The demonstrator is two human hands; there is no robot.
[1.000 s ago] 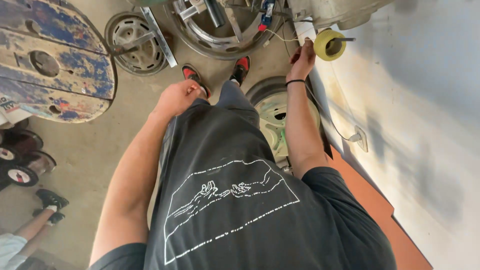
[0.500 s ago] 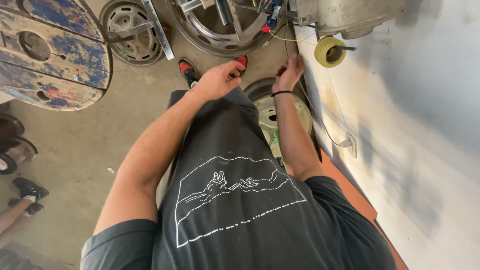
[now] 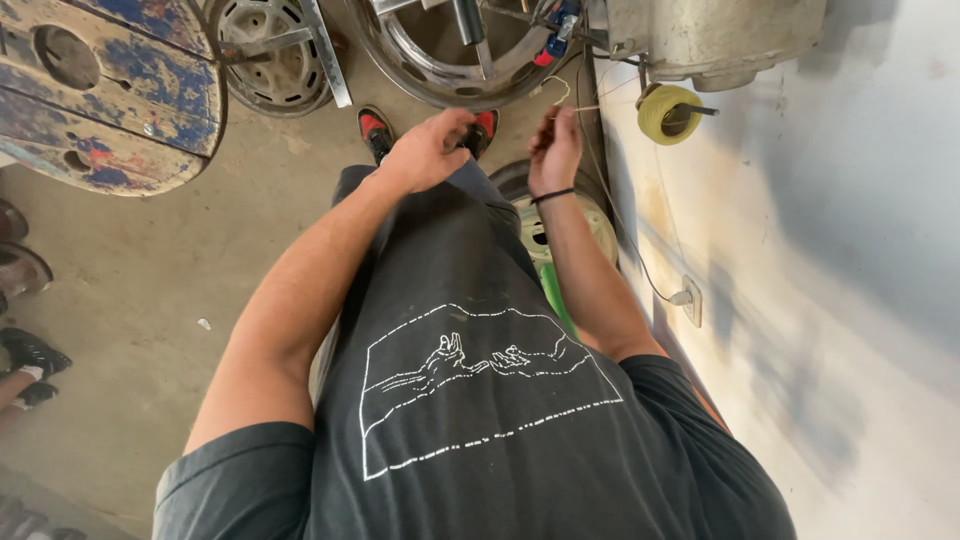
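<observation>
My right hand point(image 3: 556, 150), a black band on its wrist, is raised in front of my dark T-shirt with its fingertips pinched on a thin pale strand point(image 3: 572, 103). The strand runs toward a yellow tape roll point(image 3: 668, 112) hung on a peg below a grey metal housing point(image 3: 715, 40). Close to the left, my left hand point(image 3: 428, 150) is seen from the back with its fingers curled. What it holds, if anything, is hidden. Both hands hover above my red and black shoes point(image 3: 374, 126).
A worn blue wooden cable spool point(image 3: 100, 90) stands at the upper left, with a wheel rim point(image 3: 268, 48) and a larger metal rim point(image 3: 440, 60) beside it. A pale wheel with a green part point(image 3: 590, 225) lies under my right arm. Wall socket point(image 3: 690, 300) at right. Another person's shoe point(image 3: 30, 352) at lower left.
My right hand left the yellow tape roll and drew back toward my body with a thin strand. My left hand rose and moved right, close to it.
</observation>
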